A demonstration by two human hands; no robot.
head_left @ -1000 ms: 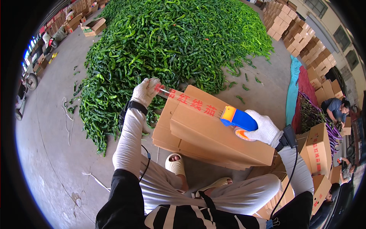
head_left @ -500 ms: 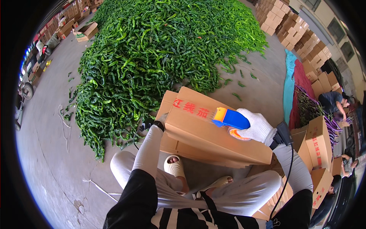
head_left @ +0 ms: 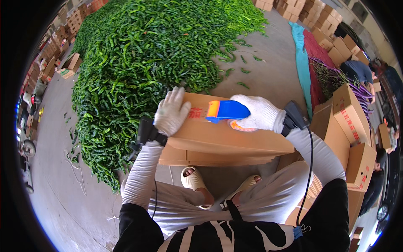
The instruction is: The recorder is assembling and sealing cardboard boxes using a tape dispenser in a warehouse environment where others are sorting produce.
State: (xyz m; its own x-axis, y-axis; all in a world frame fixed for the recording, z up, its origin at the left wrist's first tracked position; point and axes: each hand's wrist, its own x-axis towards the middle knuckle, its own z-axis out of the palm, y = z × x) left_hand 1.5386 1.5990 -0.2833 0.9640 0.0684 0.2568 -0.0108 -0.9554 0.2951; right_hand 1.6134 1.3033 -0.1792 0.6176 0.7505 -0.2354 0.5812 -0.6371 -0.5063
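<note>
A long brown cardboard box with red print lies crosswise in front of my knees. On its left end rests my left hand in a white glove, fingers stretched out and pressed flat against the cardboard. My right hand, also gloved, is closed around a blue and orange tape dispenser above the top of the box. An orange-rimmed tape roll shows under the dispenser. Whether the dispenser's front edge touches the cardboard I cannot tell.
A large heap of green peppers lies just beyond the box. Open cartons stand at the right, near purple eggplants and a red and teal sheet. Stacked boxes line the back. People work at the right.
My left hand has moved from the box's left edge onto its top and flattened there. The dispenser in my right hand now sits closer to the left hand. My view has shifted too.
</note>
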